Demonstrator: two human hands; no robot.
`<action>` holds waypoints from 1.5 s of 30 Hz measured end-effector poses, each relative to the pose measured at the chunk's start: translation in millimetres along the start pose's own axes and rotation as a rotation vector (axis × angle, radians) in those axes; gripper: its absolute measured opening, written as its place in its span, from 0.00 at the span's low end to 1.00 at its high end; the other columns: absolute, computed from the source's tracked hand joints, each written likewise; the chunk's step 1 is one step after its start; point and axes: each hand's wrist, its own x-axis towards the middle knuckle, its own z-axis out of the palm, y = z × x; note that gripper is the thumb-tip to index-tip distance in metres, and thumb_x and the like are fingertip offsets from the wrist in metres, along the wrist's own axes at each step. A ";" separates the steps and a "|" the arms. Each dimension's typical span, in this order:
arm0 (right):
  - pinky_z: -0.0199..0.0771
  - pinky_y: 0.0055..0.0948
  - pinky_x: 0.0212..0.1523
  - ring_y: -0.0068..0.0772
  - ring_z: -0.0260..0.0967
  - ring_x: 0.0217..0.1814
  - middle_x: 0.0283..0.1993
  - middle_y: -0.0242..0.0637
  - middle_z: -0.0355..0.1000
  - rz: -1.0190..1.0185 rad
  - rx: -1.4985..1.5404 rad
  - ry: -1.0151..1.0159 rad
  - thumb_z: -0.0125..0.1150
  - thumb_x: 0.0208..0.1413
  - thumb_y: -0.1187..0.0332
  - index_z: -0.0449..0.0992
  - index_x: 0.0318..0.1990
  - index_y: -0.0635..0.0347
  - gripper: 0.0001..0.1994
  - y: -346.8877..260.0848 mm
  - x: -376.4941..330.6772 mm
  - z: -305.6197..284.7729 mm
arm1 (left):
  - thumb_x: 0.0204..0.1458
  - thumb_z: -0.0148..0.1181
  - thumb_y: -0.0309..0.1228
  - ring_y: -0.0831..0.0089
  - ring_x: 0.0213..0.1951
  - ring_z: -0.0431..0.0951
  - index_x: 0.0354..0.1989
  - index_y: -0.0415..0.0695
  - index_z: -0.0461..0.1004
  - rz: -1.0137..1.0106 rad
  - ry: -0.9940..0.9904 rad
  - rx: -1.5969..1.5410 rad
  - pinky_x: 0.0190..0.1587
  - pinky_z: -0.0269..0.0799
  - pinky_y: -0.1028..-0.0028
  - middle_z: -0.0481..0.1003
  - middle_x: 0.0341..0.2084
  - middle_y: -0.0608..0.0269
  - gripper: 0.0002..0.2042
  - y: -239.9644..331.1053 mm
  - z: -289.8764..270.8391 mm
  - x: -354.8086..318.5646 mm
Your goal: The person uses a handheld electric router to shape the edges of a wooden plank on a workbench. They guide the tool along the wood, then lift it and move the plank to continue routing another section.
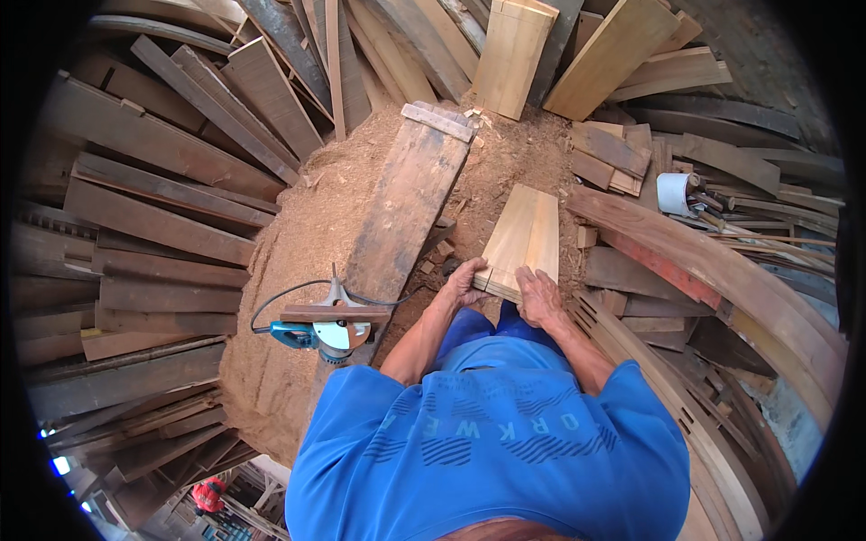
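A pale wooden board point(526, 225) extends away from my body, its near end just above my lap. My left hand point(466, 279) grips the near left corner with bent fingers. At the near right end, my right hand point(539, 298) holds the board, its fingertips over the top face. A dark line crosses the board close to that near end. To the left, a teal and white power saw point(341, 335) rests on a long worn plank point(404, 189). A narrow brown wood strip point(332, 313) lies across the saw, and its dark cord loops around.
Sawdust point(311, 216) covers the ground around the plank. Many leaning boards point(171, 212) line the left and far sides. A white container point(673, 193) stands among scraps at right, near a long curved timber point(704, 243). A person in red point(208, 494) is far lower left.
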 end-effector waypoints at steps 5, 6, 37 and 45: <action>0.63 0.40 0.65 0.53 0.61 0.65 0.66 0.54 0.62 0.087 0.273 -0.221 0.73 0.42 0.61 0.60 0.65 0.68 0.43 28.5 5.7 -12.3 | 0.53 0.51 0.23 0.59 0.42 0.79 0.56 0.38 0.64 0.142 -0.045 0.312 0.40 0.81 0.59 0.74 0.46 0.49 0.20 -10.7 22.4 21.2; 0.62 0.40 0.66 0.52 0.59 0.68 0.68 0.54 0.59 0.105 0.499 -0.279 0.74 0.43 0.60 0.59 0.67 0.67 0.44 57.4 11.5 -0.7 | 0.52 0.51 0.22 0.60 0.41 0.79 0.56 0.37 0.64 0.160 -0.029 0.348 0.40 0.81 0.60 0.74 0.46 0.49 0.20 -15.7 34.5 14.7; 0.76 0.34 0.44 0.35 0.73 0.45 0.48 0.45 0.75 0.320 1.398 0.469 0.57 0.62 0.48 0.70 0.55 0.75 0.31 -16.7 -25.4 61.0 | 0.44 0.49 0.29 0.55 0.71 0.51 0.73 0.39 0.39 0.753 -0.165 1.239 0.70 0.48 0.66 0.49 0.71 0.41 0.44 -75.8 -37.1 -269.6; 0.74 0.31 0.46 0.31 0.73 0.43 0.45 0.44 0.76 0.098 1.242 0.445 0.55 0.65 0.56 0.73 0.51 0.77 0.25 -118.9 -37.2 63.7 | 0.44 0.49 0.28 0.58 0.73 0.45 0.73 0.38 0.41 1.051 -0.133 1.060 0.72 0.40 0.67 0.49 0.71 0.45 0.43 -109.1 -132.3 -331.6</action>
